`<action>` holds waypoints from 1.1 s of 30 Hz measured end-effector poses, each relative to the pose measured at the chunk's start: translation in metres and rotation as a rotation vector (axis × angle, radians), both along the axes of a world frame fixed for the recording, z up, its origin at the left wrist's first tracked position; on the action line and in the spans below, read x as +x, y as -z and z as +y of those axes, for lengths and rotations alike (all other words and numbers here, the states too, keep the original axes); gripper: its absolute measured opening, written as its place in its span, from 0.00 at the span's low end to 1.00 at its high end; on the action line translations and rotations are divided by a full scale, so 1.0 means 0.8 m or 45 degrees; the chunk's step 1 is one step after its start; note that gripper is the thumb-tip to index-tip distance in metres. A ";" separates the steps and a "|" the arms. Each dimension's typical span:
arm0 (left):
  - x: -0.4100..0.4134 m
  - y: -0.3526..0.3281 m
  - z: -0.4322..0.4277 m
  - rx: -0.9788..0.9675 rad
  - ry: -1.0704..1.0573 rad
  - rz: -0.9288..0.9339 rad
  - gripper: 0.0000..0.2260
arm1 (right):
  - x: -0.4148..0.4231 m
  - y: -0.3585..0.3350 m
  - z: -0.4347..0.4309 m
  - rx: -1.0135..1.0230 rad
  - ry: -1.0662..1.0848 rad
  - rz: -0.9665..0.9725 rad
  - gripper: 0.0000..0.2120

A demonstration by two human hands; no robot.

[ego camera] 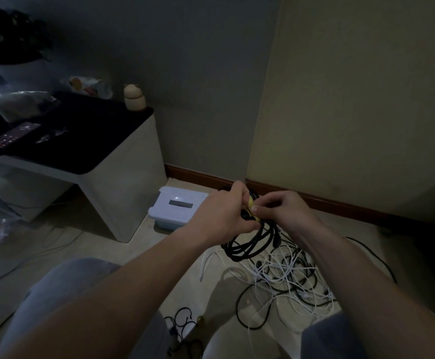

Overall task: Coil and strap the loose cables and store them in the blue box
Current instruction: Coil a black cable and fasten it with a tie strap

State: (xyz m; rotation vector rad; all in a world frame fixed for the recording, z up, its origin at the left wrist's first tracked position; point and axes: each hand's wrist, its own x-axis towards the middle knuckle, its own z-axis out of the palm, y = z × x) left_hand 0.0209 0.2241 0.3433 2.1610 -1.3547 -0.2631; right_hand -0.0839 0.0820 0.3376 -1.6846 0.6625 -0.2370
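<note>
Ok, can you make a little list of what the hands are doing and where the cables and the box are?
left hand: grips the black cable coil
right hand: pinches the yellow strap at the top of the coil
blue box: on the floor beside the white side table, lid on
loose cables: white and black tangle on the floor below the hands

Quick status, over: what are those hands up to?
Left hand grips black coil. Right hand pinches yellow strap on it. Blue box lid on. Loose tangle beneath.
</note>
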 end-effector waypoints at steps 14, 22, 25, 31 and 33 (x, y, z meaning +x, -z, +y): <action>-0.003 0.002 -0.005 -0.036 -0.015 0.020 0.25 | -0.003 -0.003 -0.001 -0.162 -0.063 -0.028 0.11; 0.003 0.000 -0.004 -0.115 -0.031 0.030 0.24 | -0.002 -0.008 0.000 -0.090 -0.098 -0.076 0.10; 0.003 -0.001 -0.003 -0.139 -0.024 -0.004 0.24 | -0.002 -0.009 -0.001 -0.042 -0.137 -0.095 0.10; 0.005 0.003 -0.002 -0.152 0.019 -0.078 0.24 | -0.005 -0.006 -0.004 -0.206 -0.269 -0.027 0.10; 0.006 0.005 -0.002 -0.156 0.028 -0.088 0.24 | -0.005 -0.007 -0.003 -0.266 -0.300 -0.008 0.11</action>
